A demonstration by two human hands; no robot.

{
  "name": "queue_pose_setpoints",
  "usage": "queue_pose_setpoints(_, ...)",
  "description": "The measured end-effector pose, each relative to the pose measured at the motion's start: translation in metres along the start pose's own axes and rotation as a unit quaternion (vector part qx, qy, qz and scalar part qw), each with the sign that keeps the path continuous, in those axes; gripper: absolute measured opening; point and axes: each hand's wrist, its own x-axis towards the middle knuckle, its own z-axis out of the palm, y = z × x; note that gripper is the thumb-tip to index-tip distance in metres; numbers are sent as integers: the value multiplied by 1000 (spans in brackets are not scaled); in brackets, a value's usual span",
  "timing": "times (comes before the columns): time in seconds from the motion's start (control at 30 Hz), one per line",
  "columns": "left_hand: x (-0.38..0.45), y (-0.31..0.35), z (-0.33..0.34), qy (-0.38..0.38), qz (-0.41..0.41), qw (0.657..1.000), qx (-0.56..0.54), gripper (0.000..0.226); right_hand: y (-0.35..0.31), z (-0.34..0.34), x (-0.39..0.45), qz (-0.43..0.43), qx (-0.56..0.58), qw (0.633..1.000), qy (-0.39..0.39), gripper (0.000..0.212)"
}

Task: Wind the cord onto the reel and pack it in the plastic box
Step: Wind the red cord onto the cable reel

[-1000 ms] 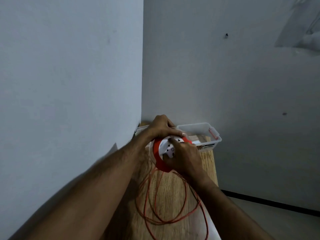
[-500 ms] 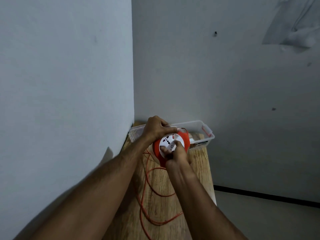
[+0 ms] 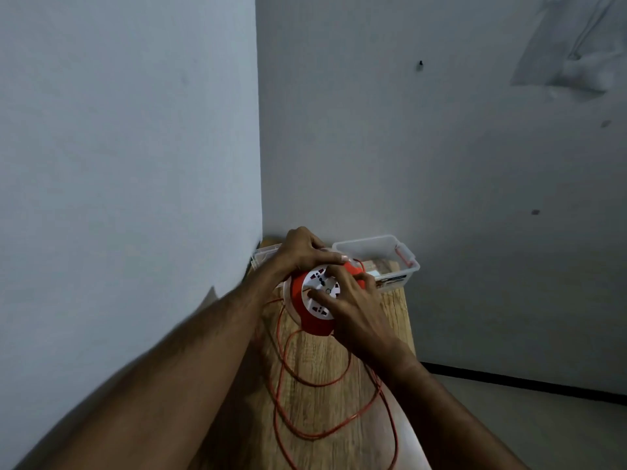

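An orange cord reel with a white socket face is held tilted above the wooden table. My left hand grips its top rim from behind. My right hand lies over the socket face, with its fingertips on the small knob there. The thin orange cord hangs from the reel and lies in loose loops on the table toward me. A clear plastic box stands open just behind the reel, against the wall.
The narrow table stands in a corner, with a white wall close on the left and another behind. Its right edge drops to a grey floor. A second clear plastic piece lies behind my left hand.
My right hand has shifted across the reel's face from its lower edge to the knob side. The cord loops on the table have changed shape.
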Motion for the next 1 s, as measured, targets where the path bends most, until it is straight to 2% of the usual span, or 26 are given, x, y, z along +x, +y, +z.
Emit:
queue_pose_setpoints(0.13,0,2,-1,-26,1,1000,11,38,2,-4,5,-43,-41,998,0,76)
queue_pose_setpoints(0.27,1,1,1,-15,9,1000,13,39,2,-1,10,-31,-52,998,14,78)
queue_pose_setpoints(0.33,1,0,1,4,21,1000,19,42,0,-2,13,4,-32,999,37,82)
queue_pose_setpoints(0.43,0,2,2,23,28,999,20,44,-12,-1,14,93,59,992,65,73)
queue_pose_setpoints(0.5,0,3,4,22,29,999,22,45,-20,3,17,187,152,967,80,67)
queue_pose_setpoints(0.57,-1,1,8,34,33,999,2,49,-26,2,20,304,267,904,135,63)
queue_pose_setpoints(0.63,0,0,11,53,42,998,-4,55,-33,4,25,402,362,820,184,59)
queue_pose_setpoints(0.67,0,0,12,58,47,997,6,55,-37,6,27,454,404,771,189,58)
queue_pose_setpoints(0.7,-1,1,14,61,52,997,17,54,-40,10,30,514,451,706,184,59)
queue_pose_setpoints(0.73,-1,2,16,62,55,996,24,52,-40,18,36,580,509,612,173,61)
queue_pose_setpoints(0.8,-2,0,21,64,59,996,31,55,-40,18,46,661,628,381,153,67)
queue_pose_setpoints(0.83,-2,-1,22,64,61,996,34,60,-37,16,49,662,671,296,156,72)
queue_pose_setpoints(0.87,-2,-3,22,63,61,996,33,63,-33,16,51,652,701,243,157,72)
queue_pose_setpoints(0.9,-1,-6,21,64,56,996,29,63,-31,12,51,636,724,220,150,67)
queue_pose_setpoints(0.93,1,-7,19,65,49,996,20,59,-32,8,48,616,743,222,137,59)
queue_pose_setpoints(0.97,2,-9,16,67,39,997,9,56,-33,2,44,603,749,244,123,53)
queue_pose_setpoints(1.0,2,-8,12,71,29,997,-3,56,-35,-6,38,598,736,296,112,46)
